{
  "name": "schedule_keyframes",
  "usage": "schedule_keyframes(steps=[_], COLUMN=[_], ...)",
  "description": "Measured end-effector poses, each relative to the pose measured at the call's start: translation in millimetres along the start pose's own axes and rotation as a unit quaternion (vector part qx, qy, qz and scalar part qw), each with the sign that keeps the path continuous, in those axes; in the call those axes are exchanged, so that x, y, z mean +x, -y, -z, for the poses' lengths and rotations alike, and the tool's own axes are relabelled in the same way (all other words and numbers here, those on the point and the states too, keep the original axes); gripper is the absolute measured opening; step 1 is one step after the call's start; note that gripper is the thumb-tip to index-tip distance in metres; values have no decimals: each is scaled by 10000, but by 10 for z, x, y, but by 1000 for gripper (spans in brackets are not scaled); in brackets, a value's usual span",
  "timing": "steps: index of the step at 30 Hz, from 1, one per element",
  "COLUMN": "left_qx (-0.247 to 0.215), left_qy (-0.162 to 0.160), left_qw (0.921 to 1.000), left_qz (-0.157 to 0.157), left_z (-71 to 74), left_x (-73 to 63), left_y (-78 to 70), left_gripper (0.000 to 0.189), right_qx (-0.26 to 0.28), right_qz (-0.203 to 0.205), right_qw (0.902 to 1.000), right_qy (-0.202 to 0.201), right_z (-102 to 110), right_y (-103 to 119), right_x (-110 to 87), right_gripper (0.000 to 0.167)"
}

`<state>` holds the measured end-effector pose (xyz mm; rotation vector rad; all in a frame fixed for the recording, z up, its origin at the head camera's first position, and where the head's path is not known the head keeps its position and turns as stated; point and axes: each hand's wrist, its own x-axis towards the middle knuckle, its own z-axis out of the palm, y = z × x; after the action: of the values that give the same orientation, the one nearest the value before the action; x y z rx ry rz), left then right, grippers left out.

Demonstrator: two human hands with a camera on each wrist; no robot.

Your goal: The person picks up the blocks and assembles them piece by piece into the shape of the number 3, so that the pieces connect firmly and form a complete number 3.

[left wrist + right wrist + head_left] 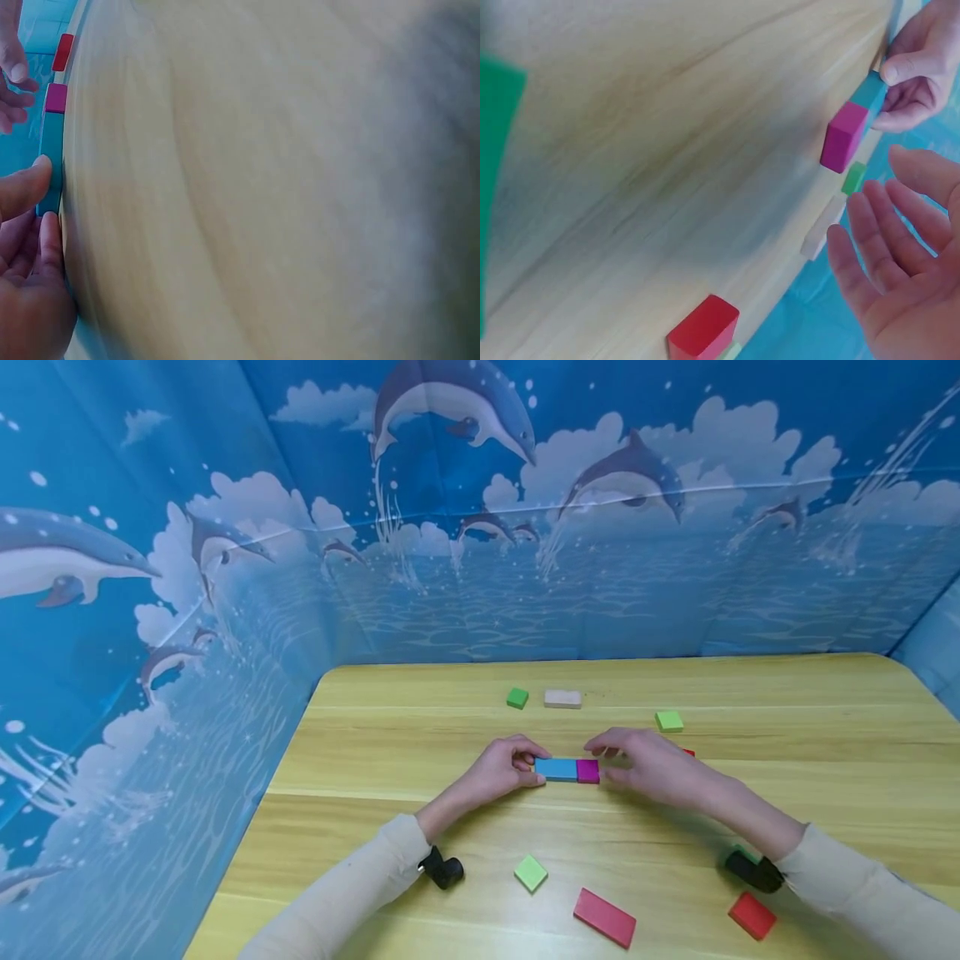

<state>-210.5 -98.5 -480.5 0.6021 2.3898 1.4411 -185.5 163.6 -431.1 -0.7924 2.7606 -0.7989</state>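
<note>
A long blue block [556, 770] lies flat on the wooden table with a short magenta block [588, 772] end to end at its right. My left hand [510, 770] pinches the blue block's left end between thumb and fingers. The left wrist view shows the thumb [26, 187] on one side of it. Just right of the magenta block is my right hand [648, 764], its fingers loosely extended with nothing in them. From the right wrist, a gap shows between those fingers [877, 240] and the magenta block [844, 136].
Behind the hands lie a green block [517, 697], a pale block [562, 698] and a light green block [669, 721]. A red block [703, 327] is partly hidden by my right hand. Nearer me are another light green block [531, 873], a long red block [604, 917] and a red block [752, 916].
</note>
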Motion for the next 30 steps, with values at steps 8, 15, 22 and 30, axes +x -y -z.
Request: schedule_keyframes(steps=[8, 15, 22, 30], left_qx=[21, 74, -25, 37], left_qy=[40, 35, 55, 5], left_qw=[10000, 9999, 10000, 10000], left_qz=[-54, -65, -36, -21], left_z=[21, -19, -21, 5], left_x=[-6, 10, -20, -24], left_y=[-18, 32, 10, 7], left_gripper=[30, 30, 29, 29], right_qx=[360, 537, 447, 376], right_qz=[-103, -61, -178, -284], right_qw=[9992, 9983, 9985, 9982], right_qy=[-109, -214, -252, -371], right_z=[117, 147, 201, 298], right_y=[-38, -141, -244, -365], right_x=[-150, -282, -371, -465], right_gripper=[37, 38, 42, 42])
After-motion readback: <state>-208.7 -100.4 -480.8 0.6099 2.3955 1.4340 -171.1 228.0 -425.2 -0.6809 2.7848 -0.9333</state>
